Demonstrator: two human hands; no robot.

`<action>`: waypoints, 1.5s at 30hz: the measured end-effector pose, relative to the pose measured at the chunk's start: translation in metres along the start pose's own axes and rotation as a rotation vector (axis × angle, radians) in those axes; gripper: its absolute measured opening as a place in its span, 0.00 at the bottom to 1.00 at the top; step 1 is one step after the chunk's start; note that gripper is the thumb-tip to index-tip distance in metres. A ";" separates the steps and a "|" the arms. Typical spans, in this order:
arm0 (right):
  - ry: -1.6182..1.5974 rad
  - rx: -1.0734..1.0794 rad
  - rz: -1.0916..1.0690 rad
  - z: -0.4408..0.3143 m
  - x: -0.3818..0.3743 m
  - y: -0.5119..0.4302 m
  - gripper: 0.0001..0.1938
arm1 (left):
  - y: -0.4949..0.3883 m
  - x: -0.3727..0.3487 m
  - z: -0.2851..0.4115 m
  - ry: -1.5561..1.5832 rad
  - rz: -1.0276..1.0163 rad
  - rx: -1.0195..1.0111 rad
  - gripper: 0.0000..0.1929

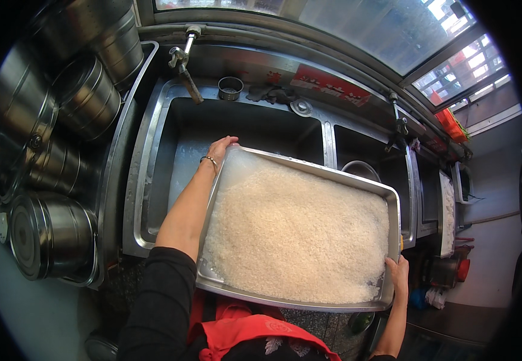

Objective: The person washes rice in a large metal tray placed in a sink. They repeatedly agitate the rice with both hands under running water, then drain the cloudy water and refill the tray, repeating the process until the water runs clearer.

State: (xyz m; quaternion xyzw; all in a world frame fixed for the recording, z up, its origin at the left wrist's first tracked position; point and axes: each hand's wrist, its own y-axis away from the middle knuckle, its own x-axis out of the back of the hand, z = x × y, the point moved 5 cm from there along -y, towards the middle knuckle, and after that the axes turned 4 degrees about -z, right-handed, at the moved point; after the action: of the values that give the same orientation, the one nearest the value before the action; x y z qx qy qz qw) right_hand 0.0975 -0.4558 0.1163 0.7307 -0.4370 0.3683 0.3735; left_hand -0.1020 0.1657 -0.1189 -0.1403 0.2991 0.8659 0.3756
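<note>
A large rectangular metal tray (398,212) of wet white rice (292,230) is held tilted over the front of a stainless steel sink (152,216). Cloudy water gathers at the tray's far left corner. My left hand (223,148) grips that corner, its fingers over the rim and partly hidden. On the near part of the right side, my right hand (397,267) holds the tray's edge, thumb on the rim and the other fingers out of sight beneath. The sink basin beyond the far left corner has a wet bottom.
A faucet (188,81) and a small strainer cup (230,88) are at the back ledge, beside a dark cloth (272,94) and a round metal lid (301,107). Several steel pots (53,234) stand at left. A second basin (364,144) holds a round metal bowl (361,169).
</note>
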 end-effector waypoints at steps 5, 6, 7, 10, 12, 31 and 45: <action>-0.008 -0.004 0.005 0.003 0.000 -0.001 0.14 | 0.003 -0.002 0.002 -0.003 0.002 0.000 0.18; -0.014 -0.011 0.004 0.004 0.000 -0.002 0.14 | 0.004 -0.003 0.003 -0.006 -0.002 0.001 0.18; -0.025 -0.021 0.005 0.005 0.000 -0.002 0.14 | 0.005 -0.004 0.004 -0.009 -0.006 0.003 0.18; -0.022 -0.004 -0.005 0.005 0.000 -0.002 0.15 | 0.008 -0.005 0.005 -0.002 0.005 0.000 0.18; -0.019 -0.010 -0.008 0.005 0.001 -0.002 0.15 | 0.009 -0.005 0.005 0.003 0.018 0.011 0.18; -0.013 0.015 -0.043 0.000 0.003 -0.001 0.14 | 0.008 -0.005 0.004 -0.049 0.047 0.001 0.18; -0.038 0.017 -0.035 -0.006 0.004 0.001 0.14 | 0.006 -0.004 0.003 -0.105 0.029 -0.045 0.18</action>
State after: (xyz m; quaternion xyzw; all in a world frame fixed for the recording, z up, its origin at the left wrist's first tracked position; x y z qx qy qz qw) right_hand 0.0967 -0.4518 0.1225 0.7482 -0.4280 0.3514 0.3653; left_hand -0.1039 0.1623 -0.1128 -0.0989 0.2613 0.8839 0.3750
